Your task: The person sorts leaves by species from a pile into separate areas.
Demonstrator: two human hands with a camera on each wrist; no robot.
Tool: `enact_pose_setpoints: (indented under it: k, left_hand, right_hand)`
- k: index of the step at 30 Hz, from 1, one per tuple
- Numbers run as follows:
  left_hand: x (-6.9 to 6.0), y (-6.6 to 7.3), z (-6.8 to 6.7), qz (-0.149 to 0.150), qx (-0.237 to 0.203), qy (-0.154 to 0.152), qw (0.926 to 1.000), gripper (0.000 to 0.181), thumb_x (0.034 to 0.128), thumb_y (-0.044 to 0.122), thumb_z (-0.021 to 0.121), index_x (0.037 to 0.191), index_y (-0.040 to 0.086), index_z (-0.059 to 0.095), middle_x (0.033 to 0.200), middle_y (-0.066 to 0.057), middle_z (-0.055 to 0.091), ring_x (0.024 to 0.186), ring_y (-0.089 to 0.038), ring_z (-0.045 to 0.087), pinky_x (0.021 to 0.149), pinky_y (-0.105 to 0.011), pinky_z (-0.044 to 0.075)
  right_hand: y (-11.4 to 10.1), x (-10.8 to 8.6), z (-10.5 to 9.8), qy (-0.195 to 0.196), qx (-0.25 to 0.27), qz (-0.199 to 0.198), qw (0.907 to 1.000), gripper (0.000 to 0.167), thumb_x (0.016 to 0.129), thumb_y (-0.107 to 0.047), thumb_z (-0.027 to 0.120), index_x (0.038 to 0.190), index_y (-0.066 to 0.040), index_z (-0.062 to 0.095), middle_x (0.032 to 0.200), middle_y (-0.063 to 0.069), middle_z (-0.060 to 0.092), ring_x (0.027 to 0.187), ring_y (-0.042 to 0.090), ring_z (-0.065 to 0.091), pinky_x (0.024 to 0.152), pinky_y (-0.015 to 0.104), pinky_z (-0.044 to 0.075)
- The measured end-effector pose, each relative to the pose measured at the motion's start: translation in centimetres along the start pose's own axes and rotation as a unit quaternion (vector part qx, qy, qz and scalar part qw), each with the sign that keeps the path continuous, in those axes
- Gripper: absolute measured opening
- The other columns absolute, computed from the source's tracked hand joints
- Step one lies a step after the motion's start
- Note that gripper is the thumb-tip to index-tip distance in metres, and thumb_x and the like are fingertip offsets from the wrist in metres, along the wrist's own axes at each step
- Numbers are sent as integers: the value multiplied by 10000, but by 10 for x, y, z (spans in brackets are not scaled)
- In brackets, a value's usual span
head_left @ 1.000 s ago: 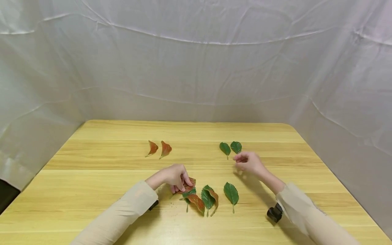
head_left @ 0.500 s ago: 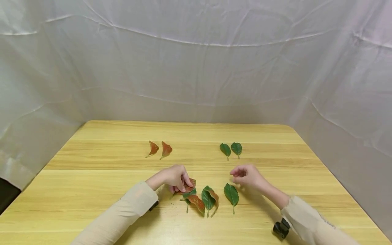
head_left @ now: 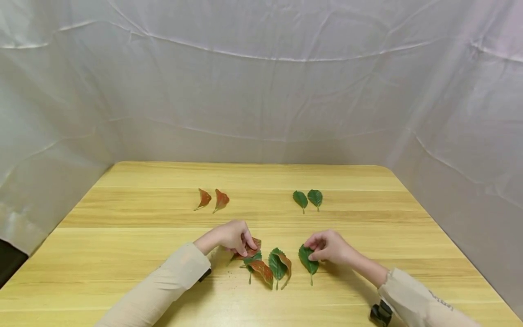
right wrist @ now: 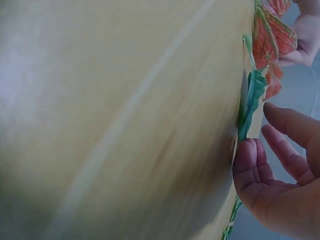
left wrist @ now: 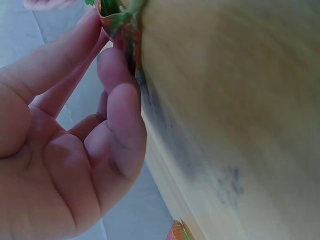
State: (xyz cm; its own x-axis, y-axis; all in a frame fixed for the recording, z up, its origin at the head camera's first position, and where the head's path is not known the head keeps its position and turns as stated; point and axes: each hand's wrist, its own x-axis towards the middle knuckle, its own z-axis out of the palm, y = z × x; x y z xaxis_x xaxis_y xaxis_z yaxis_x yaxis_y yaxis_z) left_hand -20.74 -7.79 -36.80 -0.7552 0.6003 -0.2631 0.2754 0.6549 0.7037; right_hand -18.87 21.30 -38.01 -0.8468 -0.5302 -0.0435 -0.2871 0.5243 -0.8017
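Note:
In the head view, my left hand pinches a reddish-brown leaf at the left of a loose cluster. The left wrist view has its fingertips at the edge of that curled leaf. My right hand is over a single green leaf lying on the table. Its thumb and fingertips are at the leaf's upper part, with a gap between them. From the right wrist, fingertips appear at the near end of the green leaf, the thumb apart from it.
Between the hands lie another red leaf, a green leaf and a curled brownish leaf. Two red leaves sit at the back left of the wooden table, two green leaves at the back right. Pale cloth hangs behind.
My right hand has come back from the two green leaves at the rear, down to the single green leaf nearer the front. The left hand has stayed in place on the red leaf.

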Motion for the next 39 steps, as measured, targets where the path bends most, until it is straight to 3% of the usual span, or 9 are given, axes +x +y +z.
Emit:
enact_pose_setpoints:
  k: [10, 18, 25, 30, 33, 36, 39]
  left_hand:
    - [-1, -1, -1, 268, 21, -69, 9996, 206, 709, -82, 689, 887, 19, 710, 515, -96, 577, 339, -47, 295, 379, -171, 290]
    - [-3, 2, -3, 294, 108, 104, 9995, 294, 711, -52, 701, 1001, -47, 654, 527, -16, 542, 421, -65, 398, 424, -178, 338]
    - [-4, 3, -3, 39, 586, 667, 9960, 249, 668, 31, 765, 896, 57, 668, 800, -26, 576, 746, -169, 521, 645, -309, 449]
    - [-4, 2, -2, 31, 704, 784, 9944, 234, 656, 65, 782, 848, 113, 658, 1041, -91, 582, 993, -306, 524, 823, -439, 425]
    - [-3, 2, -3, 110, 728, 723, 9947, 239, 654, 67, 783, 839, 120, 641, 986, -73, 581, 930, -274, 532, 792, -417, 430]
    - [-2, 0, -3, 263, 679, 618, 9954, 226, 666, 55, 771, 821, 104, 615, 815, -22, 557, 740, -171, 500, 658, -318, 424]
    - [-2, -1, -3, 446, 516, 480, 9965, 194, 699, 25, 740, 805, 79, 586, 676, 4, 492, 594, -115, 403, 542, -244, 341]
  right_hand:
    - [2, -1, 3, -35, -295, -97, 9995, 221, 667, 24, 726, 873, 55, 652, 757, 30, 607, 651, 83, 491, 579, 221, 445]
    - [4, -1, 4, -69, -392, -68, 9992, 204, 661, 22, 729, 853, 43, 662, 730, 13, 612, 592, 53, 484, 526, 210, 436]
    - [2, 0, 4, -105, -448, -76, 9989, 202, 659, 28, 728, 848, 49, 660, 735, 32, 615, 590, 58, 484, 524, 209, 435]
    - [2, 1, 4, -120, -466, -65, 9988, 197, 662, 25, 729, 847, 39, 662, 752, 27, 618, 597, 53, 484, 532, 210, 438]
    - [1, 1, 4, -134, -467, -71, 9988, 193, 666, 23, 727, 847, 35, 661, 749, 21, 615, 599, 57, 482, 534, 214, 437]
    - [0, 0, 4, -144, -453, -59, 9989, 191, 669, 23, 725, 848, 33, 659, 738, 17, 610, 598, 61, 480, 533, 216, 434]
    - [0, 0, 4, -136, -442, -47, 9989, 191, 669, 26, 724, 848, 34, 659, 728, 14, 604, 597, 63, 479, 534, 214, 433]
